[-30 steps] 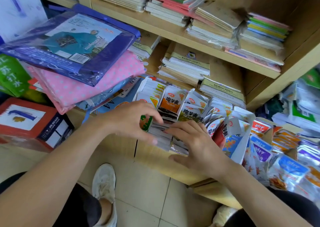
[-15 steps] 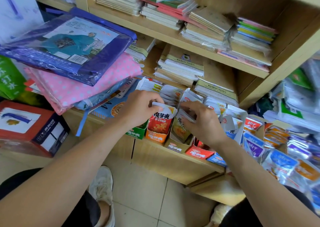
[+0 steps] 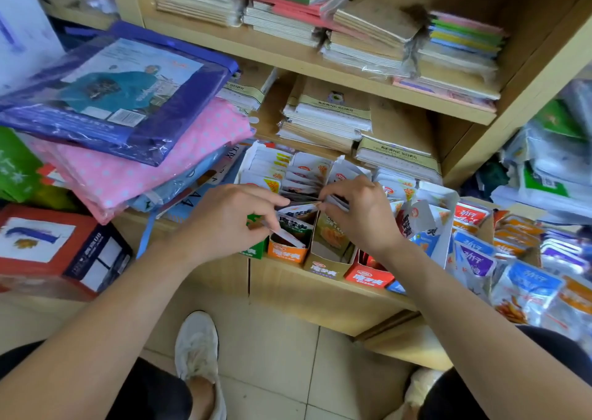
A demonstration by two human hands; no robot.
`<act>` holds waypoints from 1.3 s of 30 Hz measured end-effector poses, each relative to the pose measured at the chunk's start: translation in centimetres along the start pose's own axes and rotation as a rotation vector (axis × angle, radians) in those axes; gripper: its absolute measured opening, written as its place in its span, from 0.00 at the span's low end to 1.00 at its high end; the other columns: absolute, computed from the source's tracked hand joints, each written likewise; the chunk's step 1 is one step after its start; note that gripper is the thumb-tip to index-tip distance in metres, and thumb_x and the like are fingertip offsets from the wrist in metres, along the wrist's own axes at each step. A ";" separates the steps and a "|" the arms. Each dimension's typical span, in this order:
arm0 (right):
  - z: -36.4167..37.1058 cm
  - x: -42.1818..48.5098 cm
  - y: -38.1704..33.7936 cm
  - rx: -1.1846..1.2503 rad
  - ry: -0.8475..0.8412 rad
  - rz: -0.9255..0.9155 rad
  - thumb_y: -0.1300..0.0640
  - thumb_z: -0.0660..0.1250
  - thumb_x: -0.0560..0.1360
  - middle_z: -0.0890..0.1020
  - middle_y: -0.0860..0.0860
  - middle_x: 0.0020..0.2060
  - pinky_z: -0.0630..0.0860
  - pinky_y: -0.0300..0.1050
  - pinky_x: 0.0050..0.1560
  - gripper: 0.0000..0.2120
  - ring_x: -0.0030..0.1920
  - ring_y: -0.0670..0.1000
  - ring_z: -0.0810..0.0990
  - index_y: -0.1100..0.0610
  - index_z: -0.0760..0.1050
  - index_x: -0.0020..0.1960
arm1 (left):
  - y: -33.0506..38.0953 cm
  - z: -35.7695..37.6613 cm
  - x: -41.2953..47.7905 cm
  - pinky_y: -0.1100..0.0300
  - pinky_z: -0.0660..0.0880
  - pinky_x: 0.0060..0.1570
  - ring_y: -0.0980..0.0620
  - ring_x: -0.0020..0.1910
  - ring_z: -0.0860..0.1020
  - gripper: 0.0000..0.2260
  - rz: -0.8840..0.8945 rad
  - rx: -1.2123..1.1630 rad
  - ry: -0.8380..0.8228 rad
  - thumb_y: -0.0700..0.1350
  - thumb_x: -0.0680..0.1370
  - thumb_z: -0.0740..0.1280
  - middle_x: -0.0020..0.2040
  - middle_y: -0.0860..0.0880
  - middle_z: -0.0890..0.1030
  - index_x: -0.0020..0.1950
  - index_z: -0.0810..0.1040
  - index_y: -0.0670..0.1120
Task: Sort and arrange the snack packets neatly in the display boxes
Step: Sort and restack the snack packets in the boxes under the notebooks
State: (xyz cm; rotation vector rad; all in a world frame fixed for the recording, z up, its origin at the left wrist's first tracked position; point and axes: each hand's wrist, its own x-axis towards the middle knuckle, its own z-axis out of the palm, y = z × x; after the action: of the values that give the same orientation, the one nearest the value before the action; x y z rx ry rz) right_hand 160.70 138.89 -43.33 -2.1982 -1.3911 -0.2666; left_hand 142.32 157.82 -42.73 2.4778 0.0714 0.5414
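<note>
A spill was judged the chief risk. The narrow display boxes [image 3: 323, 267] at the centre of the frame were packed tight and stood at the front edge of the wooden shelf [image 3: 320, 298]. A hard push on a row could therefore tip one toward the tiled floor [image 3: 272, 362] or crease the wrappers. Mixed flavours were also thought possible, since the orange box [image 3: 283, 254] and its tan neighbour were touching.

The snack packets [image 3: 298, 176] were seen standing upright in rows inside the boxes, small, flat and glossy, white-topped with orange and red print. The fingers of the left hand [image 3: 230, 217] were curled, with a thin packet pinched at the orange box's mouth. The fingertips of the right hand [image 3: 358, 214] were closed on packet tops just above the tan box.
</note>
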 end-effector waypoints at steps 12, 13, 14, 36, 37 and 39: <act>-0.4 -0.3 0.5 0.057 -0.032 -0.010 0.51 0.78 0.71 0.86 0.47 0.49 0.74 0.57 0.54 0.13 0.53 0.57 0.79 0.52 0.84 0.53 | 0.7 2.2 -0.8 0.53 0.77 0.39 0.60 0.45 0.76 0.12 0.127 0.133 -0.112 0.53 0.71 0.75 0.45 0.59 0.79 0.53 0.87 0.54; -0.2 -0.2 0.4 0.050 -0.016 -0.001 0.50 0.77 0.71 0.86 0.47 0.48 0.72 0.55 0.53 0.12 0.52 0.57 0.79 0.52 0.84 0.53 | 0.6 2.0 -1.0 0.54 0.76 0.40 0.61 0.45 0.77 0.13 0.106 0.106 -0.126 0.57 0.71 0.74 0.45 0.60 0.79 0.53 0.87 0.54; 0.0 -0.2 0.3 0.041 0.001 0.005 0.51 0.77 0.71 0.86 0.47 0.47 0.72 0.55 0.53 0.11 0.52 0.57 0.79 0.52 0.84 0.52 | 0.5 1.8 -1.2 0.54 0.77 0.42 0.61 0.45 0.78 0.14 0.087 0.068 -0.130 0.60 0.71 0.73 0.45 0.60 0.79 0.52 0.87 0.55; 2.1 7.0 -4.8 -0.057 -0.424 -0.017 0.45 0.70 0.76 0.75 0.54 0.61 0.68 0.56 0.63 0.25 0.61 0.58 0.70 0.54 0.75 0.69 | -3.3 -3.7 -1.4 0.46 0.77 0.48 0.52 0.44 0.81 0.15 -0.239 -0.214 -0.224 0.64 0.71 0.69 0.41 0.52 0.81 0.41 0.87 0.54; 2.6 7.7 -5.1 -0.150 -0.461 0.003 0.40 0.68 0.76 0.71 0.53 0.63 0.66 0.57 0.65 0.26 0.63 0.58 0.66 0.53 0.74 0.68 | -3.6 -3.6 -1.2 0.45 0.76 0.46 0.51 0.42 0.81 0.16 -0.245 -0.216 -0.185 0.64 0.71 0.69 0.39 0.51 0.81 0.38 0.86 0.53; 3.3 8.5 -5.4 -0.291 -0.533 0.028 0.34 0.65 0.74 0.67 0.52 0.62 0.63 0.57 0.65 0.27 0.64 0.57 0.62 0.53 0.75 0.63 | -3.8 -3.1 -0.8 0.45 0.76 0.45 0.52 0.42 0.80 0.15 -0.211 -0.172 -0.156 0.64 0.70 0.70 0.38 0.53 0.81 0.36 0.85 0.53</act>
State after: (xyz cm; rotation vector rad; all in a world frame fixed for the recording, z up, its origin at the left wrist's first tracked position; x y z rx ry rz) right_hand 159.37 149.08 -40.75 -2.6553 -1.6762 0.1542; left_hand 140.67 162.54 -42.88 2.3010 0.2122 0.2532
